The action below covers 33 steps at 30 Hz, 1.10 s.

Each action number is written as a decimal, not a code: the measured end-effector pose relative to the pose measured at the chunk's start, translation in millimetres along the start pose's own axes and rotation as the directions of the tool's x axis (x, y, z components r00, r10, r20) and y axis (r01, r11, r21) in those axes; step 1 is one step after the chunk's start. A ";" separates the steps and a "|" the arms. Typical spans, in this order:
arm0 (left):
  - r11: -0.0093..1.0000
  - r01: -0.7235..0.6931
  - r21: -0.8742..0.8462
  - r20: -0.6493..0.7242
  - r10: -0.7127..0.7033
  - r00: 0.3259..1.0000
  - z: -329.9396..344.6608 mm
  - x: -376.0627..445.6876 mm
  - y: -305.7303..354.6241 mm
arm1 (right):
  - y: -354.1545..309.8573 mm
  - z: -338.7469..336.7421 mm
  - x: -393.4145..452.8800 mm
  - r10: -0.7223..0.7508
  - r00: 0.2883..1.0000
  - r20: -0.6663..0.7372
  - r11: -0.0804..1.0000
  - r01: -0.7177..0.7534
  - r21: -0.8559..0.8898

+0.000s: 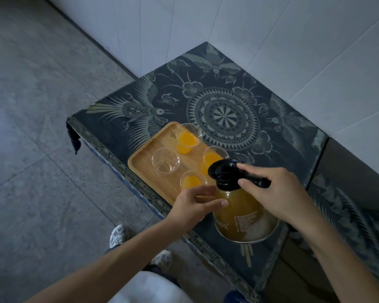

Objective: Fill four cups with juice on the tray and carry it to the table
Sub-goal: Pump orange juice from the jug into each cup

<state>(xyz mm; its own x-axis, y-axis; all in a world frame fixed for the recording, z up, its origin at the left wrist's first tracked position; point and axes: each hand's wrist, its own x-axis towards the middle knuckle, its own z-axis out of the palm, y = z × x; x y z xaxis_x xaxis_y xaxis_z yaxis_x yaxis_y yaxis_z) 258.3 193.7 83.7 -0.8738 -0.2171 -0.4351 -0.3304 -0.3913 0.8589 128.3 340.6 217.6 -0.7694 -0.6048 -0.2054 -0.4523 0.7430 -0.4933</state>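
juice jug [245,215] standing lower centre; right hand [274,189] wrapping its fingers round the black handle [257,181], left hand [197,204] pressing curled fingers to the jug's side. wooden tray [147,165] sitting mid-frame holding four cups: three showing juice, one [165,160] seemingly empty.

The tray [144,165] is pale, matt grained wood. The cups [165,164] are clear and glossy, the jug's lid [222,171] shiny black plastic. Patterned cloth [225,114] covers the table.

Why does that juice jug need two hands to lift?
Probably because it's heavy: the jug looks mostly full of juice. Its smooth glass may be slippery, so the left hand steadies its side while the right hand grips the black handle.
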 end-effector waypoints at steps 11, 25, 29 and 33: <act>0.990 -0.112 0.082 -0.023 0.114 0.993 -39.5 -11.8 34.5 | -53.9 -6.7 34.0 -0.094 0.991 0.093 0.994 0.098 -0.038; 0.994 0.081 -0.073 0.164 -0.068 0.984 -104.6 12.0 29.3 | -110.4 34.1 78.0 0.081 0.973 0.216 0.975 -0.032 -0.220; 0.987 0.138 -0.086 0.213 -0.118 0.970 -117.2 17.0 20.7 | -116.5 46.5 84.9 0.143 0.962 0.233 0.964 -0.082 -0.255; 0.977 0.179 -0.114 0.231 -0.149 0.961 -123.6 19.2 13.6 | -122.0 54.2 90.6 0.194 0.946 0.261 0.953 -0.118 -0.278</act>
<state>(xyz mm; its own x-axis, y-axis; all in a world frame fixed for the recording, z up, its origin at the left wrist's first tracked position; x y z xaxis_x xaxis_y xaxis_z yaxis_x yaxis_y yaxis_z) 281.2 73.6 53.7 -0.8733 0.0560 -0.4839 -0.4384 -0.5235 0.7306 138.3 179.6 213.4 -0.6973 -0.5028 -0.5109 -0.4656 0.8596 -0.2105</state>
